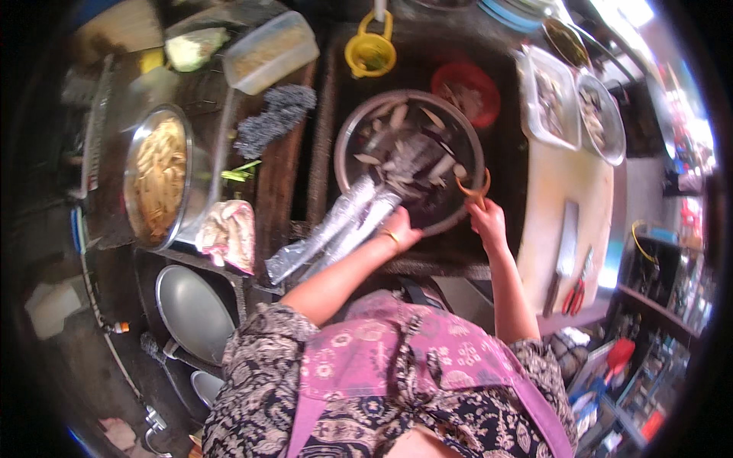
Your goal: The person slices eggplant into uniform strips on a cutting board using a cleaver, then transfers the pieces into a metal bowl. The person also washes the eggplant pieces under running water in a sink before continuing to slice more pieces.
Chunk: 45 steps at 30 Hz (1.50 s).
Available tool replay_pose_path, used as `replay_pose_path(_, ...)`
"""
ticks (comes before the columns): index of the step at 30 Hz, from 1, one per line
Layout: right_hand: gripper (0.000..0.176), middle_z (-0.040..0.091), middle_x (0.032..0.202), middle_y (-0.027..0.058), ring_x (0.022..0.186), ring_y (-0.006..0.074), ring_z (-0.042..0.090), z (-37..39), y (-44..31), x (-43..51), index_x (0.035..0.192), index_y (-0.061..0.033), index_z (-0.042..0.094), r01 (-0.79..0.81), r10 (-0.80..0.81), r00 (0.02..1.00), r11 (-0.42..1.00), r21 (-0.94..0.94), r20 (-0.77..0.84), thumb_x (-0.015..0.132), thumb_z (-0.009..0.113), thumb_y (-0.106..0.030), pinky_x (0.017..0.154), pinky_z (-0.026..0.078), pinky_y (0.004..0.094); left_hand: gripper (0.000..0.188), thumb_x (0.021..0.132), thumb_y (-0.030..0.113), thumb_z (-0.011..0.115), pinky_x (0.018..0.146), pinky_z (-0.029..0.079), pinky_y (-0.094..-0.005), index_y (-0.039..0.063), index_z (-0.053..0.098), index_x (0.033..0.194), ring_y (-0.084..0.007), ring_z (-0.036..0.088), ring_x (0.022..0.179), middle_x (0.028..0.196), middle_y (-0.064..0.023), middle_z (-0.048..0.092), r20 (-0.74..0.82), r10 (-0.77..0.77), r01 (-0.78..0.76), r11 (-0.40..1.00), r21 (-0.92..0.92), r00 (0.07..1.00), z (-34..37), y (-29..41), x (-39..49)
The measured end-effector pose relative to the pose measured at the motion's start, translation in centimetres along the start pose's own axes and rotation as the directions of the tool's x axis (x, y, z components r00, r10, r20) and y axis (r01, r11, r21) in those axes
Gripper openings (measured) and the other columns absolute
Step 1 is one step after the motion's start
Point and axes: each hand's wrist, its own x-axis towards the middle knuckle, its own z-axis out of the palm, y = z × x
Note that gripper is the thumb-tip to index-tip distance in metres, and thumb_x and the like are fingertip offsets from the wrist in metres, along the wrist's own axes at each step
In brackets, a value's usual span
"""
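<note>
A round metal basin (pixel 342 143) sits in the dark sink, with pale elongated pieces and a greyish mass in dark liquid. At its near rim is my left hand (pixel 404 230), with a yellow bangle at the wrist; the fingers close around the rim, partly hidden. Two long silvery strips (pixel 349 223), shiny like foil or fish skin, slope over the rim beside this hand. In my right hand (pixel 489 223) is an orange-brown Y-shaped tool (pixel 474 192), perhaps a peeler, its forked end at the basin's right edge.
Behind the basin are a red colander (pixel 489 103) and a yellow strainer (pixel 366 37). Rightward, a cutting board (pixel 538 229) bears a cleaver (pixel 567 240), red-handled scissors (pixel 577 292) and a plastic tub (pixel 529 123). A bowl of pale strips (pixel 160 177) and a cloth (pixel 229 235) lie left.
</note>
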Motion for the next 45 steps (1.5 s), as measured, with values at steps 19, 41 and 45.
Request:
replay_pose_path(19, 0.016, 0.044, 0.056, -0.0064, 0.046, 0.0019, 0.038, -2.5, -2.9, -0.6, 0.077, -0.0069, 0.057, 0.17, -0.15, 0.984, 0.958, 0.23, -0.102, 0.084, 0.066, -0.017, 0.041, 0.031, 0.0185, 0.027, 0.071, 0.002, 0.056, 0.074, 0.047, -0.046, 0.003, 0.049, 0.097, -0.0383, 0.06, 0.085, 0.088, -0.0216, 0.061, -0.243, 0.35, -0.12, 0.757, 0.643, 0.905, -28.5, 6.3, -10.9)
replay_pose_path(41, 0.017, 0.048, 0.06, -0.0053, 0.05, 0.0028, 0.043, -0.3, -4.7, 0.2, 0.081, -0.005, 0.057, 0.23, -0.203, 0.968, 0.952, 0.2, -0.146, 0.085, 0.066, -0.019, 0.045, 0.035, 0.0195, 0.045, 0.08, 0.02, 0.064, 0.087, 0.046, -0.0432, 0.002, 0.045, 0.116, -0.039, 0.057, 0.102, 0.108, -0.024, 0.06, -0.807, 0.241, 0.332, 0.82, 0.467, 0.54, -46.7, -9.4, 1.1)
replay_pose_path(45, 0.019, 0.05, 0.065, -0.0033, 0.055, 0.0047, 0.045, -0.1, -4.0, -0.2, 0.088, -0.0047, 0.055, 0.295, -0.283, 0.945, 0.954, 0.047, -0.166, 0.09, 0.059, -0.023, 0.05, 0.038, 0.0206, 0.058, 0.078, 0.038, 0.068, 0.073, 0.051, -0.0394, -0.004, 0.046, 0.109, -0.0335, 0.065, 0.082, 0.093, -0.023, 0.064, -0.843, 0.23, 0.153, 0.927, 0.342, 0.487, -42.1, -0.3, -1.8)
